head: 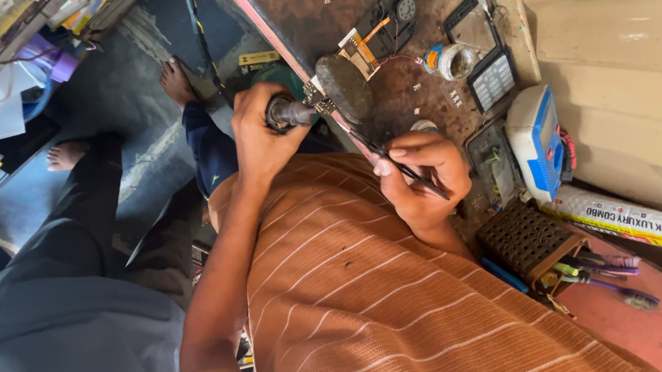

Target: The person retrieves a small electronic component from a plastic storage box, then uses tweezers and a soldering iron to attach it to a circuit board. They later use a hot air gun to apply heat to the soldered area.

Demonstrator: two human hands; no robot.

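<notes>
My left hand [259, 136], fist closed, grips a dark cylindrical tool [288, 113] whose tip meets a small circuit board [319, 96] at the near edge of the workbench [286, 8]. My right hand [423, 174] pinches thin black tweezers [395, 164] between thumb and fingers, their tips angled toward the same board; whether they touch it I cannot tell. Just right of the board lies a dark oval object [345, 86]. Farther right: a solder spool [450, 60], a blue-and-white meter [538, 142], and a perforated brown holder [530, 240] of tools.
</notes>
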